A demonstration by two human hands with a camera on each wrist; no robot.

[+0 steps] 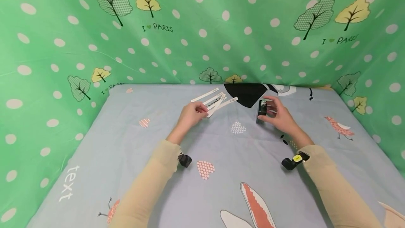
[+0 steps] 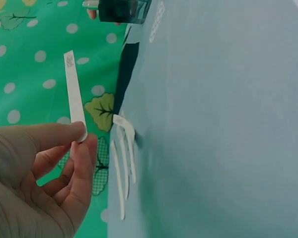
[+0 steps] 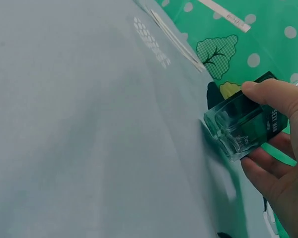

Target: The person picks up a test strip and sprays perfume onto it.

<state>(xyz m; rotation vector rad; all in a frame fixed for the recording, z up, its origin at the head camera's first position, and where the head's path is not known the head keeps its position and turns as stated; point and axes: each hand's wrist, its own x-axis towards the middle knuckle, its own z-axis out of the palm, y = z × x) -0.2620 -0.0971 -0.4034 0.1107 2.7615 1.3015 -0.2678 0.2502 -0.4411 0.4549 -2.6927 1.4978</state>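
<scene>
**Two-handed hold, one item per side**

Backdrop: green polka-dot curtain (image 1: 202, 50). In front: blue-grey printed sheet (image 1: 253, 154). Right hand (image 1: 278, 113): gripping the perfume bottle (image 3: 246, 119) between thumb and fingers. Left hand (image 1: 192, 113): thumb and fingertips pinching the held strip (image 2: 74, 94) at one end. Bottle: dark green glass, well right of the left hand; can't tell if its base touches the sheet. Loose paper strips (image 1: 205, 95): white, fanned on the sheet near the left hand. Held strip: white, small print at the far end.
</scene>
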